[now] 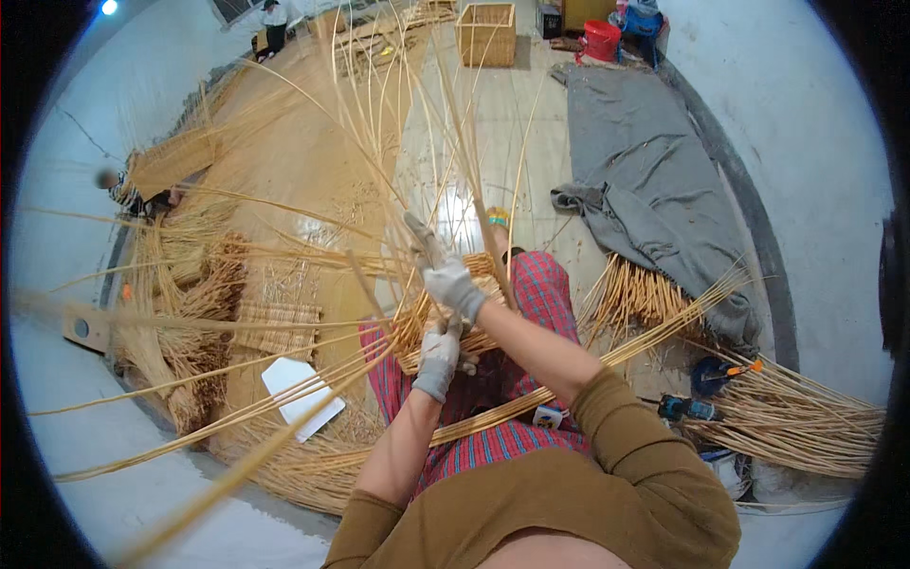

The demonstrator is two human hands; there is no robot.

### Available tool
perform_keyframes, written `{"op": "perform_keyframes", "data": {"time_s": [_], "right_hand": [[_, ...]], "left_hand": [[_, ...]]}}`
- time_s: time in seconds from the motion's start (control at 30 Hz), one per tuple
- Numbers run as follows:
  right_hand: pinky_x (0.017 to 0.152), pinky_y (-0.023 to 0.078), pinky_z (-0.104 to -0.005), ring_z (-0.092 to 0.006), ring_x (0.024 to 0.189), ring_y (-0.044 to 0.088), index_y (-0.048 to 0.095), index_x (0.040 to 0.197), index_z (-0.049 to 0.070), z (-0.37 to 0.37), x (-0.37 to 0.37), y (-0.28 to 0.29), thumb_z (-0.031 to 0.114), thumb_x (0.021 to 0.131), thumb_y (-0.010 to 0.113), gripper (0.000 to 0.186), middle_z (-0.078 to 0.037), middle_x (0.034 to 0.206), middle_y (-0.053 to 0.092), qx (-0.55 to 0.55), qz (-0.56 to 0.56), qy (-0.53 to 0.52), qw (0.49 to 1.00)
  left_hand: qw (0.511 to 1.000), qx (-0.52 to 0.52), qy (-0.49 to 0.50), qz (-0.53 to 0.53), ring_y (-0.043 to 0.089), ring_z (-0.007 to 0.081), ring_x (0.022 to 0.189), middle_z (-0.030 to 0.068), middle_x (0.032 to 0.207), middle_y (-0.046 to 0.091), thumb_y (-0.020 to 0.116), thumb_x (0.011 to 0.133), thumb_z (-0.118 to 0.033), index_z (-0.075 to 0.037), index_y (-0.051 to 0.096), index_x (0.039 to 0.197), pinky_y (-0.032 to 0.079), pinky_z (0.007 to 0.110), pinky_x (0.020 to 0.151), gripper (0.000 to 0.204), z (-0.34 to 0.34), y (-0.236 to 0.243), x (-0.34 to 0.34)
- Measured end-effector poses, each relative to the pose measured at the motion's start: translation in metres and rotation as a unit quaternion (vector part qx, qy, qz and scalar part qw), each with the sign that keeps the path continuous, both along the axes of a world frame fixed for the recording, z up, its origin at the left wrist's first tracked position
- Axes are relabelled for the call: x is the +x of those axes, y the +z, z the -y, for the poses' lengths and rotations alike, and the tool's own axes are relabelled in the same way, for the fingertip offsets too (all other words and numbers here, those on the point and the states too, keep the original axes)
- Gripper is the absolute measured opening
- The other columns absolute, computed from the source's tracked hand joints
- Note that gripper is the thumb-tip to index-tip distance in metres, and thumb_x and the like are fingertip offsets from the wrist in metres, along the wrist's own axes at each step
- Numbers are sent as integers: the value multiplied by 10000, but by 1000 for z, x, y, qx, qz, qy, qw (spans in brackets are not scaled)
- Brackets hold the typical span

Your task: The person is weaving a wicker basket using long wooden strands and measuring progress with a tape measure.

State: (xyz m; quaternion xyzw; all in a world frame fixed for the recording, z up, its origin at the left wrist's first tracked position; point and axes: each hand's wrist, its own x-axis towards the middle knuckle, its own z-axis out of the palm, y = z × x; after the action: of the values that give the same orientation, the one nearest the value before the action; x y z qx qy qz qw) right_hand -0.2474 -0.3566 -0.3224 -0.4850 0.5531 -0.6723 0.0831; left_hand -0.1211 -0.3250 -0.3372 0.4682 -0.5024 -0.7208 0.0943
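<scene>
A person sits with a woven basket [409,329] on their lap, and long sticks [284,402] poke out all around it.
From where I stand, starting by the floor's [332,180] left edge, there are piles of thin brown twigs [194,346], then a small woven mat [275,328] and a white sheet [301,398]. Next comes the basket, over the floor's near middle, on red checked trousers [545,284]. The left hand [439,360], in a pale glove, is bent around the basket's near side and holds it. The right hand [450,283], gloved too, is over the basket with its fingers stretched out; it is too blurry to tell if they touch a stick. Toward the floor's right edge, a big grey cloth [640,156] partly covers some cut sticks [643,299]. Nearer, a drill [686,409] lies beside a heap of long rods [796,422].
</scene>
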Motion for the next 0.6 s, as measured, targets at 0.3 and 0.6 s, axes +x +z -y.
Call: {"op": "perform_keyframes", "data": {"time_s": [0.3, 0.6], "right_hand": [[884, 522, -397, -208, 921, 638, 552, 1223, 104, -209, 26, -43, 294, 968, 550, 318, -66, 962, 644, 97, 403, -86, 906], [776, 540, -409, -282, 891, 689, 746, 1003, 207, -204, 62, -7, 399, 806, 689, 281, -81, 921, 723, 549, -189, 219, 784]], "left_hand": [[999, -32, -42, 10, 609, 188, 476, 114, 925, 645, 645, 935, -228, -22, 543, 1108, 514, 327, 357, 287, 7, 4, 10], [919, -348, -167, -78, 676, 187, 852, 96, 959, 683, 586, 951, -111, -83, 595, 1229, 568, 316, 718, 280, -3, 22, 117]]}}
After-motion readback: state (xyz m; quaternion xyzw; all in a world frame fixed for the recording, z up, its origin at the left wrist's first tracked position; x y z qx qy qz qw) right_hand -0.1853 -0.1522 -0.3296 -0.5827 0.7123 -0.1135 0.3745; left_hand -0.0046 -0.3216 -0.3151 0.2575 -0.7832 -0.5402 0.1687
